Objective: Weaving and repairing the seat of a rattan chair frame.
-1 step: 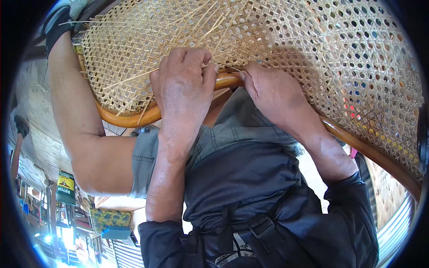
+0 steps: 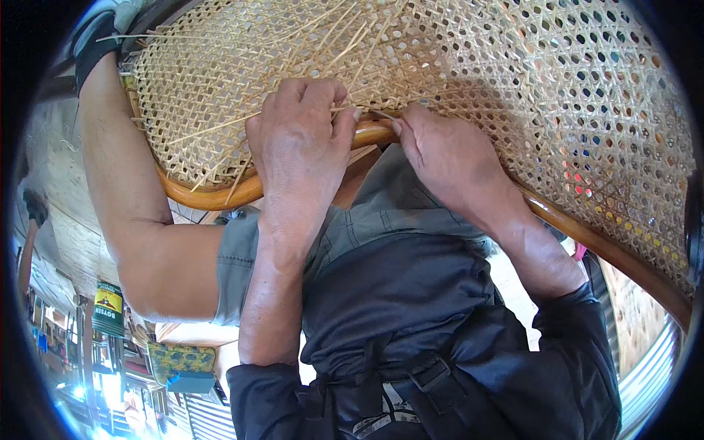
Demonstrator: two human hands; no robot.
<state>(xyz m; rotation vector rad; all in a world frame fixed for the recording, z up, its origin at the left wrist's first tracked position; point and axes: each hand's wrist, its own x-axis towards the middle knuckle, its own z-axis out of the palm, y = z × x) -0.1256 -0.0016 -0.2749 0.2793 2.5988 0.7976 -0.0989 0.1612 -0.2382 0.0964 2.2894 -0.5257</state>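
Grey shorts (image 2: 381,213), green-yellow sign (image 2: 108,308), patterned cushion (image 2: 180,359).

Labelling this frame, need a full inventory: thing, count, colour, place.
woven cane panel: 1, pale straw, open lattice, fills top and right of view
wooden frame rim: 1, glossy orange-brown, curved under the panel's edge, runs down to the right
loose cane strands: several, pale, sticking out of the weave at upper left and near the fingers
bare leg: 1, left side, knee up under the frame
shorts: 1, grey-green, centre
dark jacket: 1, black, lower centre
left hand: 1, on the rim, fingers pinching a strand
right hand: 1, at the rim, fingers gripping the weave edge
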